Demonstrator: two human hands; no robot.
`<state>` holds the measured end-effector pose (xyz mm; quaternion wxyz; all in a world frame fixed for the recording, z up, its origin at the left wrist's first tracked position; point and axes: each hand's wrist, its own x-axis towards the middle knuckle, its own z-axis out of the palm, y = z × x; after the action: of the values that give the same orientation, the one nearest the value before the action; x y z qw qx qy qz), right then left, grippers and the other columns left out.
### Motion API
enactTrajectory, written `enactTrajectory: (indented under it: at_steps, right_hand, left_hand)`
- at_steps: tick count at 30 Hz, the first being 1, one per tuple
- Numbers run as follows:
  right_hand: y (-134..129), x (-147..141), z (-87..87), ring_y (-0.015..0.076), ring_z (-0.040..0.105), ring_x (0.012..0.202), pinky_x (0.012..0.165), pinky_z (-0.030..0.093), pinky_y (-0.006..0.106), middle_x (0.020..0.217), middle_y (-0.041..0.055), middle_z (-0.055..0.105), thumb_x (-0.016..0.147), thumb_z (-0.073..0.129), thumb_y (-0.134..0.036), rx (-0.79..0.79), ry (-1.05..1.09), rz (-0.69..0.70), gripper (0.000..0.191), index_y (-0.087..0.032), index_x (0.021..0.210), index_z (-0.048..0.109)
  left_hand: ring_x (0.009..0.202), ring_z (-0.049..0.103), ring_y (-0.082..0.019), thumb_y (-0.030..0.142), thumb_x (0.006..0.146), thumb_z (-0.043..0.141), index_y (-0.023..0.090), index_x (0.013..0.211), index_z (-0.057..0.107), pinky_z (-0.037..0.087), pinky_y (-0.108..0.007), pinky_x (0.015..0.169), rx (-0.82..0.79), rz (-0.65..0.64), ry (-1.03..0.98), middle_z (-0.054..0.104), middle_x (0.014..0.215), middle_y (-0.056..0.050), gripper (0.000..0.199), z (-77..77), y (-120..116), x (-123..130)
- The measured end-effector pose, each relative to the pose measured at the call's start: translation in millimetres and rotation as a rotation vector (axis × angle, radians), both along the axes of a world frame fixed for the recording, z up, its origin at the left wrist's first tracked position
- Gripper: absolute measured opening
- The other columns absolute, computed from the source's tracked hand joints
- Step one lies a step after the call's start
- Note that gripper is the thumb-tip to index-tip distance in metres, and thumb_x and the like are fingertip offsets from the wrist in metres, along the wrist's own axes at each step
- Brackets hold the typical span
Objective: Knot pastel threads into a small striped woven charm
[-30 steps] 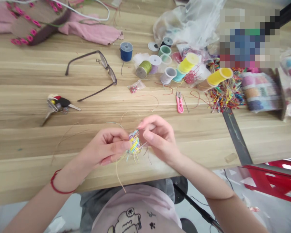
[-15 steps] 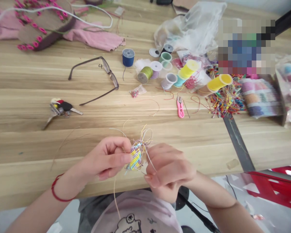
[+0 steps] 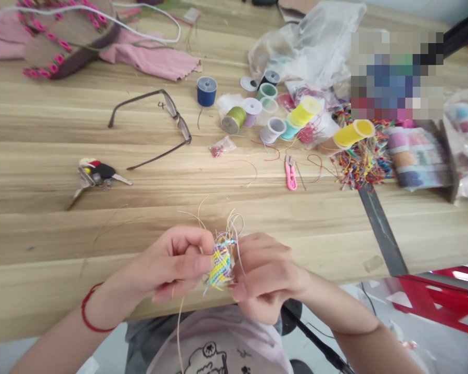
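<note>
1 wood table (image 3: 159,192), 2 hands: L hand (image 3: 181,262) pinching 1 knotted piece (image 3: 221,264) by its edge, R hand (image 3: 267,275) curled w/ fingers bent, prob. gripping 1 pale thread (image 3: 239,254); piece sits btwn both, above table's near edge.

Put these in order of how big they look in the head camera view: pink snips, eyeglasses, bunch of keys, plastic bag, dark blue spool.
1. Plastic bag
2. Eyeglasses
3. Bunch of keys
Pink snips and dark blue spool look too alike to rank: the snips are longer, the spool wider.
</note>
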<state>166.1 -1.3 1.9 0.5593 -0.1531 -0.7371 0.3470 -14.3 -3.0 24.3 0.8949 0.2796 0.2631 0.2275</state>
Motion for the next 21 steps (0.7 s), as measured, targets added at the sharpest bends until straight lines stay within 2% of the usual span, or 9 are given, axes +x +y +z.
enactTrajectory:
  at_steps: [7, 11, 15, 19, 21]
  right_hand:
    - [-1, 1, -0.1, 0.0108, 0.050, 0.044, 0.044, 0.041, 0.025, 0.057, -0.0055, 0.053, 0.073, 0.052, -0.007, -0.012, 0.041, 0.024, 0.033, -0.023, 0.100, 0.056]
    - [2, 4, 2.8, 0.0100, 0.046, 0.047, 0.043, 0.039, 0.023, 0.063, -0.0030, 0.055, 0.075, 0.052, -0.004, -0.099, 0.033, -0.056, 0.033, -0.023, 0.102, 0.058]
    - [7, 5, 7.3, 0.0115, 0.053, 0.063, 0.054, 0.046, 0.024, 0.077, 0.0009, 0.058, 0.079, 0.055, -0.002, -0.217, -0.044, -0.179, 0.029, -0.023, 0.098, 0.059]
    - [10, 4, 6.6, 0.0144, 0.054, 0.079, 0.058, 0.048, 0.024, 0.090, 0.0035, 0.054, 0.080, 0.058, -0.006, -0.277, -0.106, -0.235, 0.022, -0.023, 0.095, 0.060]
    - [10, 3, 4.9, 0.0164, 0.054, 0.089, 0.070, 0.051, 0.029, 0.098, 0.0045, 0.051, 0.079, 0.060, -0.010, -0.264, -0.146, -0.285, 0.019, -0.023, 0.094, 0.060]
  left_hand:
    - [0.024, 0.014, -0.001, 0.048, 0.082, 0.069, 0.019, 0.074, 0.054, 0.006, -0.017, 0.027, -0.005, -0.017, -0.015, 0.032, 0.033, 0.013, 0.033, -0.6, 0, 0]
    - [0.024, 0.015, -0.002, 0.046, 0.088, 0.061, 0.020, 0.078, 0.052, 0.008, -0.019, 0.032, -0.010, 0.045, -0.053, 0.033, 0.031, 0.013, 0.030, -5.0, 0, -1]
    - [0.027, 0.013, -0.004, 0.039, 0.095, 0.051, 0.019, 0.078, 0.054, 0.016, -0.019, 0.036, 0.001, 0.149, -0.088, 0.028, 0.030, 0.013, 0.027, -6.8, 1, 3]
    - [0.030, 0.011, -0.004, 0.033, 0.097, 0.048, 0.017, 0.081, 0.060, 0.018, -0.019, 0.039, -0.003, 0.191, -0.120, 0.023, 0.030, 0.012, 0.025, -4.7, 4, 6]
    - [0.031, 0.010, -0.004, 0.032, 0.097, 0.048, 0.017, 0.080, 0.062, 0.019, -0.020, 0.040, -0.004, 0.208, -0.107, 0.022, 0.031, 0.012, 0.026, -3.8, 6, 6]
